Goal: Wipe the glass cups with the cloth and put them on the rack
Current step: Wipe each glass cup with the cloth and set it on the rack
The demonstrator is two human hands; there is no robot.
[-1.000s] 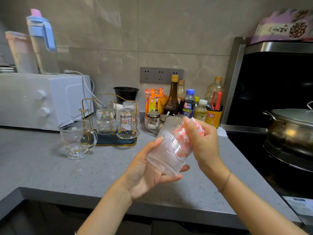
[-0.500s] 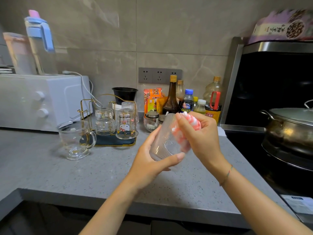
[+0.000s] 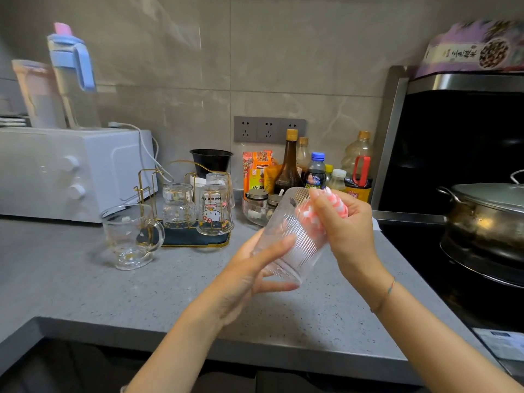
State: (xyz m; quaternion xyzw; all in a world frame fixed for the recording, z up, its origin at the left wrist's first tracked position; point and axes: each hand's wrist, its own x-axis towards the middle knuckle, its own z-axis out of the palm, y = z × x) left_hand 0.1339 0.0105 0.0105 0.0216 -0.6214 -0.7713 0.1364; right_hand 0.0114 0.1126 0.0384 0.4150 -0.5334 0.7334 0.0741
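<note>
Grey counter runs across the view in front of you. White oven sits at back left, lidded metal pot on the stove at right. Bottles and packets are bunched against the wall under the sockets.

Rack, dark tray with gold wire frame, stands on the counter in front of the oven's right end. Three cups sit on it upside down: dotted cup, cartoon-cat cup, and one more behind, partly hidden. Handled mug stands upright on the counter, just left of the rack, not on it.

Ribbed glass cup is off the rack, held in the air above the counter, tilted with its mouth up and away from you. Your left hand grasps its base end, thumb and fingers curled round it. Your right hand is clenched on the pink-and-white cloth, which is pushed into the cup's mouth and shows through the glass.
</note>
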